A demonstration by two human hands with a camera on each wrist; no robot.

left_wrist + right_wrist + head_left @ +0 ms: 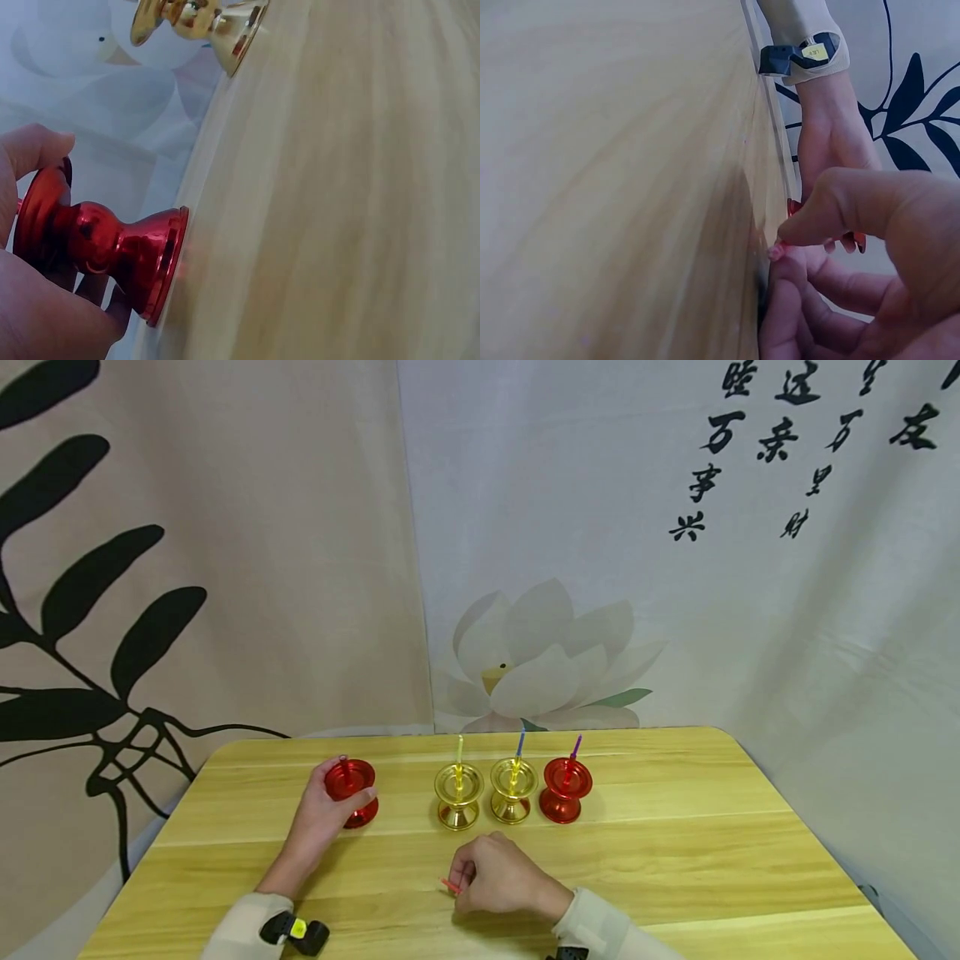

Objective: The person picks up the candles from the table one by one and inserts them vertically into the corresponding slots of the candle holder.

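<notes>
My left hand (318, 818) grips the rim of a shiny red candle holder (363, 815) at the table's left; the holder stands upright, and its flared base (150, 259) meets the wood in the left wrist view. My right hand (506, 875) is low over the middle of the table, pinching a small pinkish-red candle (450, 885) between thumb and fingers. In the right wrist view only a short end of that candle (777, 251) shows. The fingers hide the rest.
Right of the left hand stand a gold holder (458, 814) with a yellow candle (460, 750), another gold holder (512, 810) with a blue candle (521, 743), and a red holder (561, 808) with a purple candle (576, 747). Behind the wooden table (697, 860) hangs a printed curtain (300, 568).
</notes>
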